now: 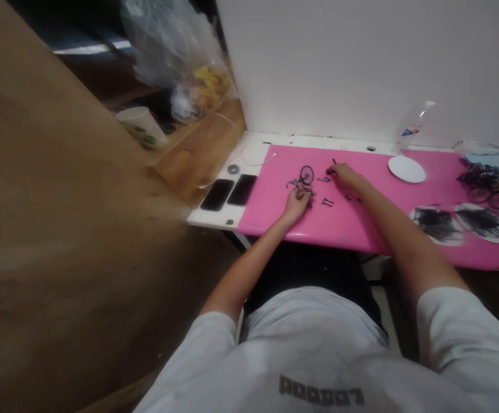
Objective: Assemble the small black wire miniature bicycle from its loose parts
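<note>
A small dark model bicycle (306, 175) stands partly in my left hand (297, 205), whose fingers close round its lower part. One wheel and the handlebar stick out beyond the fingers. Further right, my right hand (344, 174) is closed, fingertips pinched at a small dark part (334, 163); its exact kind is too small to tell. Between the hands lie a small dark piece (323, 179) and a forked piece (327, 202). More tiny dark bits (348, 198) lie under my right forearm, which partly hides them.
Two phones (217, 195) and a tape roll (233, 169) lie left of the pink table cover (271, 215). At right are a white plate (406, 170), plates of black parts (436, 225), a pile of model bicycles (488, 186) and a clear bottle (417, 123). A white wall (339, 69) stands behind.
</note>
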Demonstrator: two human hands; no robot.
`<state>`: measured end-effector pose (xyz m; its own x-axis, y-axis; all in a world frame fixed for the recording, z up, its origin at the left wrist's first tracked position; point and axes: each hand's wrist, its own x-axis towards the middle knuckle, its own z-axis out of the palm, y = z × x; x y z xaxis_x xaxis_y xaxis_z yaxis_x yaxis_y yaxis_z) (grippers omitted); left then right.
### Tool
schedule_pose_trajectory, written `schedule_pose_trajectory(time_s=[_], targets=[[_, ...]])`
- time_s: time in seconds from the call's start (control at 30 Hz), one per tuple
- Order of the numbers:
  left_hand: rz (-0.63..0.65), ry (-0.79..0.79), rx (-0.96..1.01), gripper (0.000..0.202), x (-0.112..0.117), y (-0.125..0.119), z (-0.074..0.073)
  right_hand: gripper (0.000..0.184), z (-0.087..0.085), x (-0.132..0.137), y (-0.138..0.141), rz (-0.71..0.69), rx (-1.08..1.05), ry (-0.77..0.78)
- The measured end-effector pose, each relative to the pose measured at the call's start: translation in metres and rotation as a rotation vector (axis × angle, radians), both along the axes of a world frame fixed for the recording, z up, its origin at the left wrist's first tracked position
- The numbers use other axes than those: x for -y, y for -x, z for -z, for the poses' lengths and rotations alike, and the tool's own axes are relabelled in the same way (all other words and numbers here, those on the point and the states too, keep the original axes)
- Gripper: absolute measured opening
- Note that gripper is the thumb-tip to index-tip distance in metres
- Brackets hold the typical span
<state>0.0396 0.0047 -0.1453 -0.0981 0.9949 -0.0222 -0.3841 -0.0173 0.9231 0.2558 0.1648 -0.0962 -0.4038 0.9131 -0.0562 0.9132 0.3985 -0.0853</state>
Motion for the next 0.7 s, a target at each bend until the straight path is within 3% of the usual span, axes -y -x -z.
schedule_pose_trajectory(time_s=[0.1, 0.23, 0.47, 0.7], targets=[[0.016, -0.004, -0.014, 0.018, 0.0, 0.001, 0.001, 0.04, -0.007, -0.011, 0.001, 0.028, 0.045, -0.033], [0.035, -0.009, -0.009, 0.017, -0.001, 0.002, 0.003, 0.032, -0.007, -0.016, 0.004, -0.038, 0.104, -0.077], [0.048, -0.006, -0.017, 0.019, -0.001, 0.003, 0.003, 0.034, -0.002, -0.007, 0.002, -0.079, 0.171, -0.168], [0.038, 0.003, -0.02, 0.019, 0.002, 0.001, -0.004, 0.037, -0.013, -0.002, 0.0, -0.069, 0.087, -0.024]])
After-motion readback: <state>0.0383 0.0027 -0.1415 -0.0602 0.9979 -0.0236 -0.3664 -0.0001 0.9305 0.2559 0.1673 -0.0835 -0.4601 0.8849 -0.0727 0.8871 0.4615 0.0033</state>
